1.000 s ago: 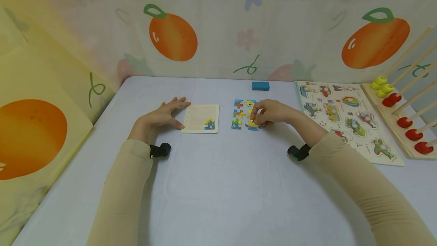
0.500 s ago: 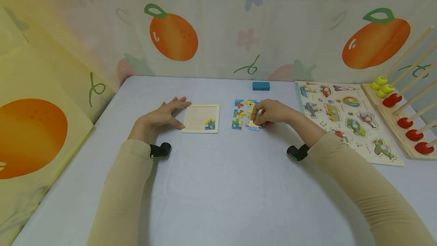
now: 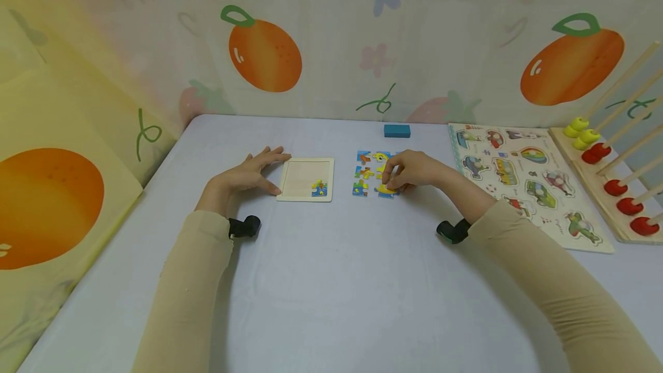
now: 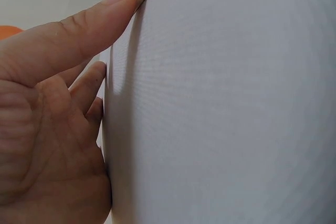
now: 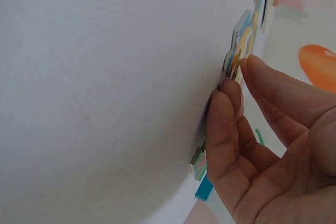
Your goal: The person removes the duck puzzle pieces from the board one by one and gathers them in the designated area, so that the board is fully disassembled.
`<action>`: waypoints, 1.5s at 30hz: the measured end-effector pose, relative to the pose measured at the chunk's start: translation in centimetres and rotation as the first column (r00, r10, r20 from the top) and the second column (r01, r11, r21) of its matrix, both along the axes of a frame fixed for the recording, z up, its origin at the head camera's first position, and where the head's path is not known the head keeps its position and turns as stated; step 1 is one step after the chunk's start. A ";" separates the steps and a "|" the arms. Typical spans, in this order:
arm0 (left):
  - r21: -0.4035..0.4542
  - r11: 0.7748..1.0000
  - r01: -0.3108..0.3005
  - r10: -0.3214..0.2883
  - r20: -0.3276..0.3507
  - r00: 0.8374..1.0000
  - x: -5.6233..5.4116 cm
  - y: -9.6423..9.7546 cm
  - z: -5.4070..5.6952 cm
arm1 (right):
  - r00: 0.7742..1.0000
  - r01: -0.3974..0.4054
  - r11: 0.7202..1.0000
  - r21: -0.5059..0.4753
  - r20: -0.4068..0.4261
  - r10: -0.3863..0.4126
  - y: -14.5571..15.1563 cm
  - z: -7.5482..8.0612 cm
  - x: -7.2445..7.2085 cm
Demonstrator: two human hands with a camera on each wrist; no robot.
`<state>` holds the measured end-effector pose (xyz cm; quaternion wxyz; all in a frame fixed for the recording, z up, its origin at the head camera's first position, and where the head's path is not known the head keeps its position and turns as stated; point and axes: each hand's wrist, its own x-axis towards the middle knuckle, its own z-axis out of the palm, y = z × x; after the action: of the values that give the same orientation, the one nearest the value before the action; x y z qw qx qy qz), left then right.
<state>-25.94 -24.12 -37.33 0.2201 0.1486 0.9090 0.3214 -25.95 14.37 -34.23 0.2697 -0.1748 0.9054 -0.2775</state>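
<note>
On the white tabletop lies a square wooden puzzle tray (image 3: 305,199), with a small patch of jigsaw (image 3: 319,188) in its lower right corner. My left hand (image 3: 243,176) is spread at the tray's left side, its thumb (image 4: 113,11) at the near corner. To the right of the tray are several loose puzzle pieces (image 3: 364,172) set close together. My right hand (image 3: 414,167) pinches a yellow and blue puzzle piece (image 5: 241,45) in the near row between thumb and fingertips. It partly hides the pieces on the right.
A blue block (image 3: 396,131) lies near the table's back edge. Over on the right are a picture board of vehicles (image 3: 505,200) and a wooden bead rack (image 3: 601,180) with upright rods. A printed cloth (image 3: 331,39) hangs behind the table.
The piece at my right fingertips looked pale half a second ago and shows yellow again now, as it did earlier. Both hands stay in nearly the same place.
</note>
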 end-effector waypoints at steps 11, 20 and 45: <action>0.016 1.000 0.008 -0.008 -0.004 1.000 0.1 -0.1 0.0 | 0.999 0.009 1.000 -0.007 -0.031 -0.009 -0.5 0.3 -0.2; 0.009 1.000 0.010 -0.010 -0.009 1.000 0.0 -0.2 0.0 | 0.997 0.012 0.999 -0.031 -0.074 -0.014 -1.7 0.4 0.1; -0.009 1.000 0.018 -0.018 -0.021 1.000 -0.2 -0.2 -0.2 | 0.992 -0.068 0.976 -0.209 -0.114 0.045 -7.7 0.2 0.8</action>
<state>-26.14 -24.35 -37.55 0.2139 0.1591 0.9113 0.3139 -25.18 6.66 -34.07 0.2076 -0.2431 0.8785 -0.3550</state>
